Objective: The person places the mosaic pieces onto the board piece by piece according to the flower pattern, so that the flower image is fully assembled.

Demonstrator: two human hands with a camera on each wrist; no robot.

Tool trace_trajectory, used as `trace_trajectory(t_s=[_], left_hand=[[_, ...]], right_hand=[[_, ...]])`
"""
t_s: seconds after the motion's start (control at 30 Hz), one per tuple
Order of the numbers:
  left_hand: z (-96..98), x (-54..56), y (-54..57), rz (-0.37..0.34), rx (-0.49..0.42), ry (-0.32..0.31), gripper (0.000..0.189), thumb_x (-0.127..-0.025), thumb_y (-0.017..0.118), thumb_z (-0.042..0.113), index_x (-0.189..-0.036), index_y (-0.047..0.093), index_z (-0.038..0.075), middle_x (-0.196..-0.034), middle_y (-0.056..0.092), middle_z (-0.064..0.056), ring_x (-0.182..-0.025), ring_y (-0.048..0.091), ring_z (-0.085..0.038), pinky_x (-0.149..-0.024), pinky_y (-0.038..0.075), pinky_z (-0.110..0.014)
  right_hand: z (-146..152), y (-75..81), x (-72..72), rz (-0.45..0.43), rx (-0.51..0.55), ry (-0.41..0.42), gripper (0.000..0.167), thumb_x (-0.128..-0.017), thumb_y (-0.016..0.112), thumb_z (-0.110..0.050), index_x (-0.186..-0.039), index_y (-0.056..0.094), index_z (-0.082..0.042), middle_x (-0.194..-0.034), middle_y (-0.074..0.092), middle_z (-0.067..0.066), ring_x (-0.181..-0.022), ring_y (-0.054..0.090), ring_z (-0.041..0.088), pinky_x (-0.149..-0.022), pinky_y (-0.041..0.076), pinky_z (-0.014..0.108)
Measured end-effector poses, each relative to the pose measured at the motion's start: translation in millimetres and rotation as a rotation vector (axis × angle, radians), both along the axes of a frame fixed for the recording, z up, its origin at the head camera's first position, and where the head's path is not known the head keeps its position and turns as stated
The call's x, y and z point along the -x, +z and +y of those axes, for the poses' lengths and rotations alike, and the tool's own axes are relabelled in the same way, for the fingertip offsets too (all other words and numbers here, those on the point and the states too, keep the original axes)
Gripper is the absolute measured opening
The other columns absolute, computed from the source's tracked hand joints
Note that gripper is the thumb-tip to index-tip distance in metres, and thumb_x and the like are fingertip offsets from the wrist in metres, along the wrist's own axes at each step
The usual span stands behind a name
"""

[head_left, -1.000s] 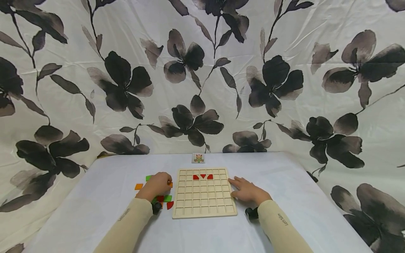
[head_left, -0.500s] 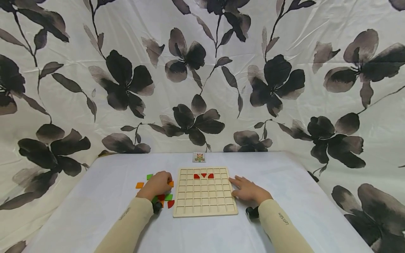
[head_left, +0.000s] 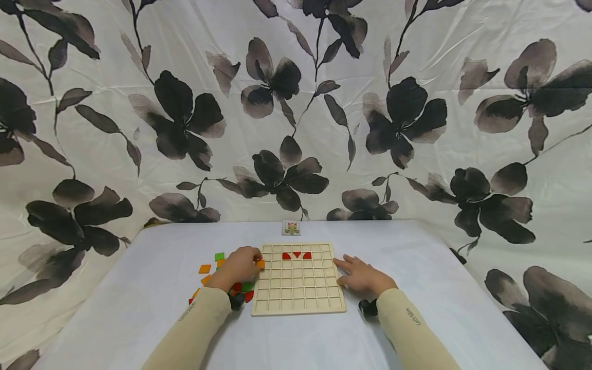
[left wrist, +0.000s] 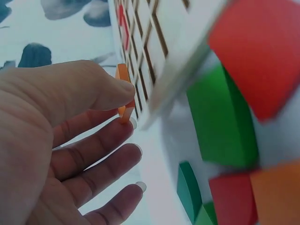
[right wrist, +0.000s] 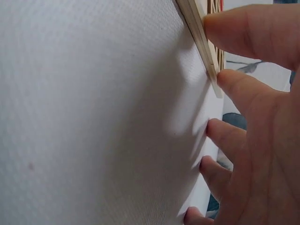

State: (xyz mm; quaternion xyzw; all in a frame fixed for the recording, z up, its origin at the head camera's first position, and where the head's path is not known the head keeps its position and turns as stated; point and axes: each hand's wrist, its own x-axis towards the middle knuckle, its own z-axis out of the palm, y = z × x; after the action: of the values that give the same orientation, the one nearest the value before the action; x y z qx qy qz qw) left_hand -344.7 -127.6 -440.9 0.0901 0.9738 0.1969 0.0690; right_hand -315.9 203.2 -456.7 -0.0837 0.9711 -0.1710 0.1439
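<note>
My left hand pinches an orange square tile between thumb and fingertips, over the left edge of the wooden grid board. In the left wrist view the tile stands on edge beside the grid, partly covered by the thumb. Three red pieces sit in the board's second row: a quarter-round, a triangle and another quarter-round. My right hand lies with fingers extended at the board's right edge. Its thumb and index fingertip touch the rim.
Loose tiles lie left of the board, among them a green one and an orange one; others are partly hidden under the left arm. A small patterned card lies behind the board on the white-covered table. Floral cloth hangs behind.
My left hand has moved right with the orange tile, from beside the board to over its left edge, uncovering more loose tiles. The right hand stays at the board's edge.
</note>
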Motion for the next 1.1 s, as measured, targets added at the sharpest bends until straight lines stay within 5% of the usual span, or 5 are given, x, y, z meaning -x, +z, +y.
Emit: trace_trajectory(t_s=[1.1], left_hand=[[66.4,3.1,-6.6,0.107,-0.097,-0.188,0.029,-0.083,0.065,0.008,-0.111,0.069,0.005,-0.111,0.068,-0.007,-0.104,0.062,-0.023,-0.093,0.050,-0.041]], right_hand=[[2,-6.7,2.7,0.005,0.009,0.002,0.062,-0.092,0.054,-0.035,-0.150,0.036,-0.024,-0.159,0.027,0.012,-0.147,0.019,0.039,-0.113,0.015,0.067]])
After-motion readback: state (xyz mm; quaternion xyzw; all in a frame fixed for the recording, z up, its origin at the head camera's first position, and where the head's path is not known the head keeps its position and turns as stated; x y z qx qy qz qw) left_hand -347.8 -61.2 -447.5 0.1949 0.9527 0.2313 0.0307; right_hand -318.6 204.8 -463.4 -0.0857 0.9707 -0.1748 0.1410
